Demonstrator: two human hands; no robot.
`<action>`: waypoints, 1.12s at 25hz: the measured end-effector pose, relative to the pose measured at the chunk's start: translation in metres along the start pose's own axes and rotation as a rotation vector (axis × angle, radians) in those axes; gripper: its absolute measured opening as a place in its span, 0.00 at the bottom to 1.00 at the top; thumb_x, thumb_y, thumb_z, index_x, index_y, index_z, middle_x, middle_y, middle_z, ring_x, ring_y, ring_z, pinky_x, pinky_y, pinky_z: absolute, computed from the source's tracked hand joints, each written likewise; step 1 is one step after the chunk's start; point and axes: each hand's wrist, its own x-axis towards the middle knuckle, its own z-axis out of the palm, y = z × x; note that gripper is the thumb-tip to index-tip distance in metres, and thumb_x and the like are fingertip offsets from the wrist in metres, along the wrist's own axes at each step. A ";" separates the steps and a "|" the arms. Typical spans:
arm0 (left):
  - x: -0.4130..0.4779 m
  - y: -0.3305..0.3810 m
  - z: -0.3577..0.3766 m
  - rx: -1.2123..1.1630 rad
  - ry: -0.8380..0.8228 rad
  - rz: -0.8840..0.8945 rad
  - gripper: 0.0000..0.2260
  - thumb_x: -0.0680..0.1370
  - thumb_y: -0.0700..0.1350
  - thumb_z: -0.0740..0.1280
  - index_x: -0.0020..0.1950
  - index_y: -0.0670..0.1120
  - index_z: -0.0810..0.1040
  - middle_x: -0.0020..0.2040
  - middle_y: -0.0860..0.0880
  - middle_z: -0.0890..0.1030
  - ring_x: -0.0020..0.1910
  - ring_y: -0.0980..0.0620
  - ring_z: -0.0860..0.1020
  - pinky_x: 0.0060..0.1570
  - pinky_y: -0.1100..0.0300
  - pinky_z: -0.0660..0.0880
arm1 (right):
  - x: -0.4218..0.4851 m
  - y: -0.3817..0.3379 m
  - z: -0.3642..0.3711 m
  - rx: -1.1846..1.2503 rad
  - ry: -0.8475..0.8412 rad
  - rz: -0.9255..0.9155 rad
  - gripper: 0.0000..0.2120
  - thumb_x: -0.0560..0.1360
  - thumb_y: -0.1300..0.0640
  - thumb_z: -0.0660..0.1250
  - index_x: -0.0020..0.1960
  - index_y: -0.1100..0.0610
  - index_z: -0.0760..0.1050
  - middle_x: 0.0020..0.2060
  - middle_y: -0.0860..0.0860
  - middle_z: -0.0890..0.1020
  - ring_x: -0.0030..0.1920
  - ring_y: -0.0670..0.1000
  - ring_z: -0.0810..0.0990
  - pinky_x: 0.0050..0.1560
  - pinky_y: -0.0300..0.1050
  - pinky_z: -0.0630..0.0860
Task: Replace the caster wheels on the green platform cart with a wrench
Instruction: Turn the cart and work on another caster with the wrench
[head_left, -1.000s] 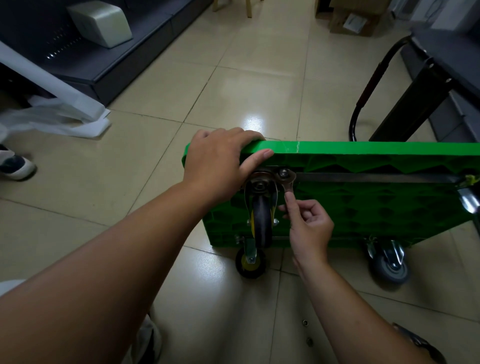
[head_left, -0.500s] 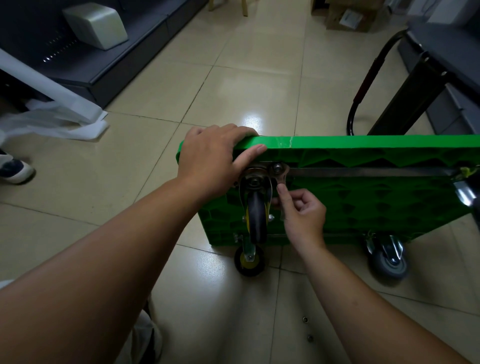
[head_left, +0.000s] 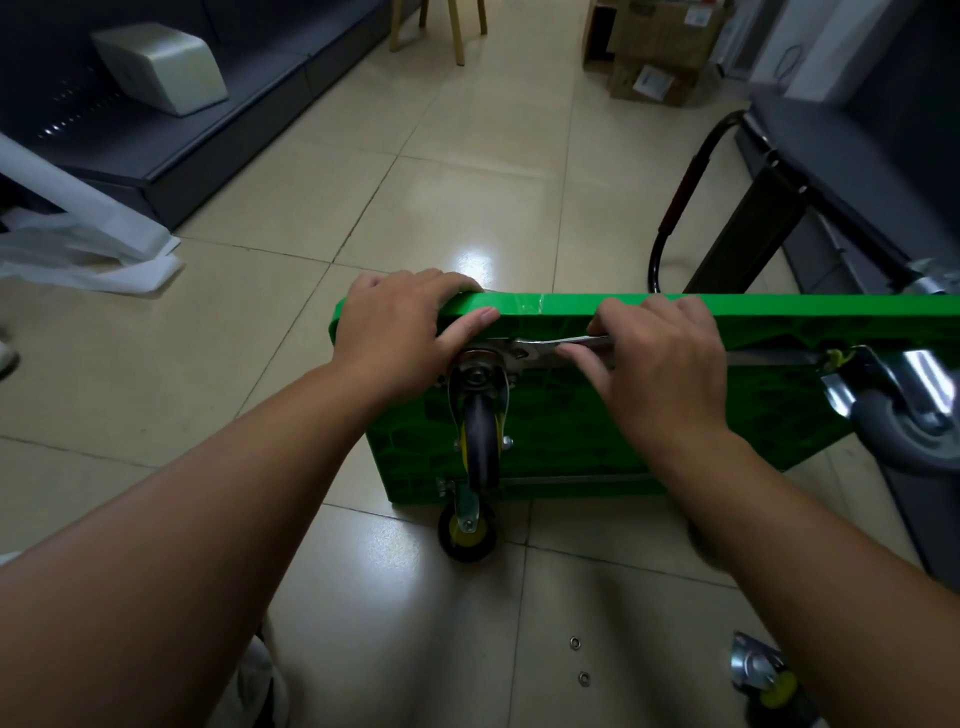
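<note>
one green cart stands on edge on the floor, carrying three casters: black caster, yellow-hubbed caster, grey caster. one loose caster lies near two washers. my left hand grips the cart's top rim; my right hand curls around one wrench, its head at the black caster's plate.

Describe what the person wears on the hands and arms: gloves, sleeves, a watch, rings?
The left hand and the right hand have no gloves, and no ring shows on them. The left forearm and the right forearm are bare as far as the picture shows: no sleeve, watch or band.
</note>
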 end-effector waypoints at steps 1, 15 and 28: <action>0.000 0.000 -0.003 -0.020 -0.018 -0.005 0.20 0.81 0.66 0.57 0.67 0.59 0.76 0.58 0.56 0.82 0.55 0.51 0.77 0.52 0.56 0.59 | -0.001 0.001 -0.004 0.014 -0.022 0.029 0.17 0.70 0.45 0.77 0.39 0.56 0.75 0.31 0.53 0.76 0.33 0.54 0.70 0.40 0.47 0.64; -0.013 -0.002 -0.014 -0.124 -0.088 0.107 0.20 0.81 0.59 0.64 0.73 0.61 0.70 0.66 0.55 0.75 0.65 0.51 0.71 0.59 0.57 0.60 | -0.081 -0.051 0.052 1.316 -0.045 1.209 0.08 0.72 0.58 0.76 0.44 0.60 0.78 0.37 0.54 0.86 0.41 0.49 0.86 0.44 0.37 0.80; 0.000 -0.017 -0.017 -0.094 -0.192 0.228 0.27 0.77 0.55 0.68 0.75 0.64 0.68 0.66 0.57 0.76 0.62 0.54 0.73 0.60 0.52 0.72 | -0.076 -0.076 0.090 1.435 0.034 1.215 0.13 0.68 0.50 0.74 0.43 0.58 0.77 0.36 0.53 0.85 0.41 0.49 0.85 0.44 0.37 0.79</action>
